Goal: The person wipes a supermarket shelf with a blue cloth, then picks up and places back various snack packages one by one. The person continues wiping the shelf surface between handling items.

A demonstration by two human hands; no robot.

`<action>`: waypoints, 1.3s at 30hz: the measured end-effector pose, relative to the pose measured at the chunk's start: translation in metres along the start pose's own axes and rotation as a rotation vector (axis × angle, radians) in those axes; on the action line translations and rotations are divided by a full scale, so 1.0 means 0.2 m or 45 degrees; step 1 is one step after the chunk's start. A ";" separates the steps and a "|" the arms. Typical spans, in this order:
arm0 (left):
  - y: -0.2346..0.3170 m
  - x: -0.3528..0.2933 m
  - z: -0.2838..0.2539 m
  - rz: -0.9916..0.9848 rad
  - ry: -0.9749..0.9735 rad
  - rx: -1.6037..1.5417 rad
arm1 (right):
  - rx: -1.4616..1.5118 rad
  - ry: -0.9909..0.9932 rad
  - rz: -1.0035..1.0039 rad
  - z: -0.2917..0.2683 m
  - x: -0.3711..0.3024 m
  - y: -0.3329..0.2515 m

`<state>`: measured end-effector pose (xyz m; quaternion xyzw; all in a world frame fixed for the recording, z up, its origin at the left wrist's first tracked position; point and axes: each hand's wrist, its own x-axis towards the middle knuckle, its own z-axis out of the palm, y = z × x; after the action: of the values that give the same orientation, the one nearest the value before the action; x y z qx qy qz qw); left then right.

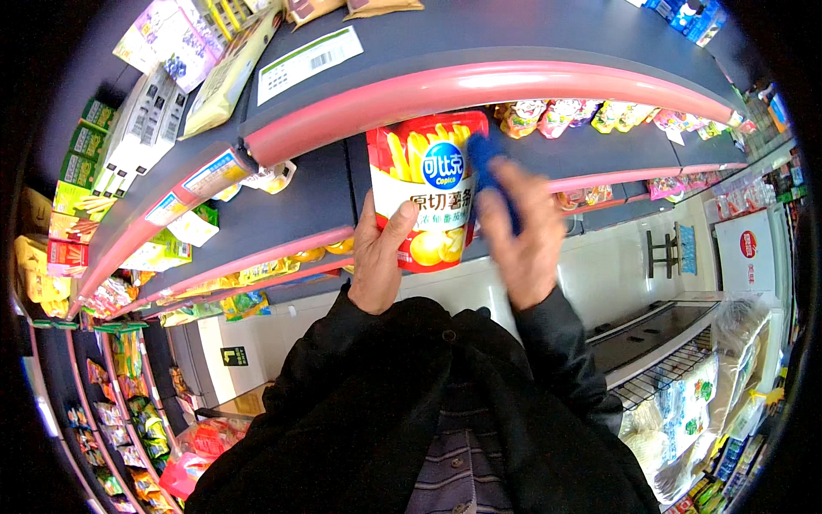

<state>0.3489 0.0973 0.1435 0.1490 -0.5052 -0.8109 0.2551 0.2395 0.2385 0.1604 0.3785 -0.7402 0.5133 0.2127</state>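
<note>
Pouch [435,199], front showing, long axis upright in view

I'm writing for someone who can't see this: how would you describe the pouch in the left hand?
Start at the dark shelf with the curved pink edge. Below that edge, near the middle, the left hand holds a red and white pouch showing fries and a blue emblem. Unlike the small packs shelved to its right, it is held up.

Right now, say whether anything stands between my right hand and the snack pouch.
Yes: the blurred blue item in the right hand, along the right edge of the pouch. The left hand holds the pouch.
</note>
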 end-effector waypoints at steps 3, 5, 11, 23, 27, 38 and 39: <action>0.02 0.06 0.08 0.077 0.041 0.037 | -0.091 -0.336 -0.044 -0.01 -0.23 -0.11; 0.02 0.10 0.09 0.083 0.016 -0.040 | 0.000 -0.527 -0.034 -0.06 -0.32 -0.10; 0.01 0.12 0.16 -0.096 -0.079 -0.353 | 0.243 -0.321 0.200 -0.13 -0.41 0.01; -0.04 0.08 0.28 -0.129 -0.155 -0.439 | 0.527 -0.259 0.796 -0.17 -0.49 0.10; -0.07 0.07 0.32 -0.130 -0.181 -0.441 | 0.674 -0.324 0.903 -0.19 -0.43 0.02; -0.09 0.07 0.32 -0.262 -0.191 -0.504 | 0.714 -0.368 1.073 -0.28 -0.49 0.15; -0.11 0.07 0.31 -0.265 -0.165 -0.495 | 0.701 -0.378 1.091 -0.30 -0.50 0.17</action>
<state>0.3007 0.1436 0.1527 0.0959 -0.3366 -0.9228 0.1610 0.2704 0.3345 0.0917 0.1525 -0.6886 0.6704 -0.2305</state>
